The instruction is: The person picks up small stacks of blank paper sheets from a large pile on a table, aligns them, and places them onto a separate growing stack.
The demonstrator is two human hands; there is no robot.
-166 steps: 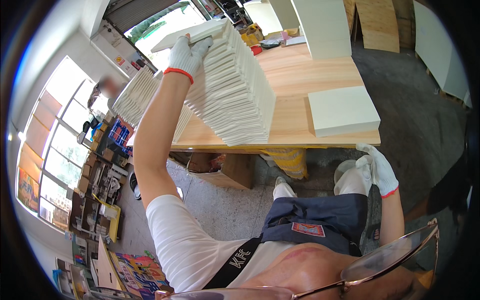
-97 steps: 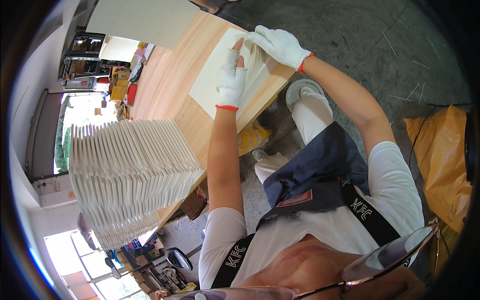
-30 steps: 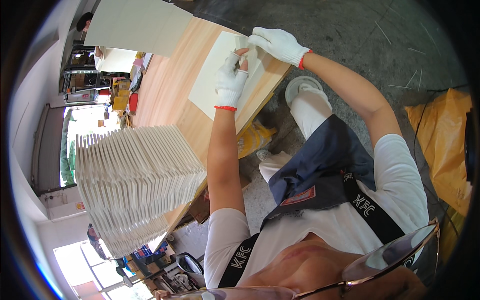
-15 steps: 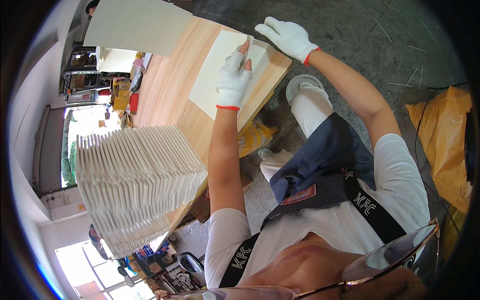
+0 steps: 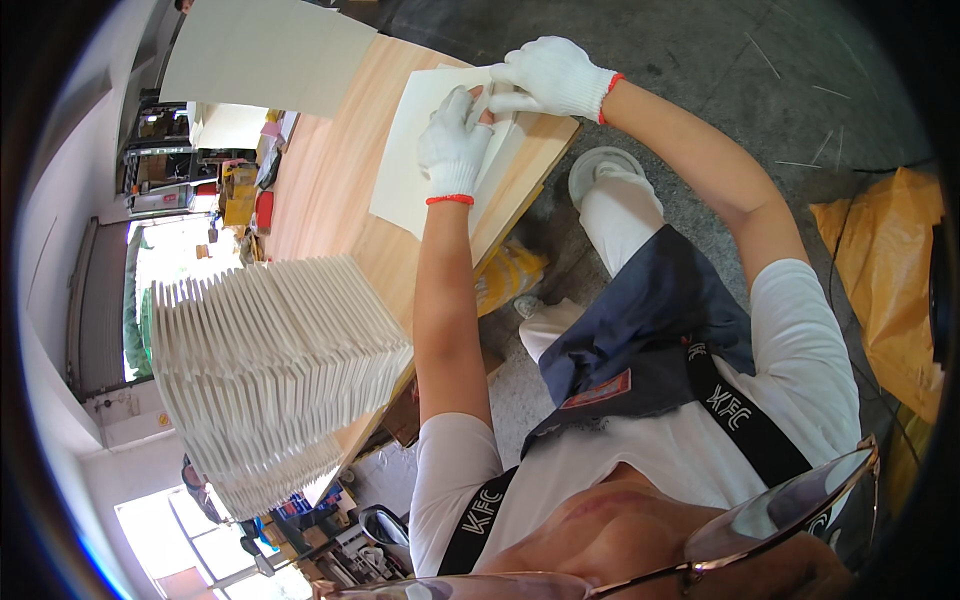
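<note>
A white card sheet (image 5: 399, 188) lies on the wood-grain table, with a narrow raised fold along its right side. My left hand (image 5: 452, 148), in a white knit glove with bare thumb and fingertip, rests on the sheet, its fingers spread toward the fold. At the sheet's far right edge, my right hand (image 5: 555, 80), gloved with a red cuff, has its thumb and fingers around the fold; the exact contact is partly hidden. Nearer and to the left stands a tall stack of folded white card pieces (image 5: 290, 360).
The wooden table (image 5: 330, 180) runs diagonally. Flat pale sheets (image 5: 270, 55) lie at its far end. Below its right edge is a yellow wrapped bundle (image 5: 510, 275). An orange-yellow sack (image 5: 880, 270) and a dark cable stand right, and thin white strips (image 5: 800, 163) litter the floor.
My right hand has come left from beyond the table edge onto the sheet's fold. The sheet and my left hand have shifted slightly left, and the left fingers have drawn in a little.
</note>
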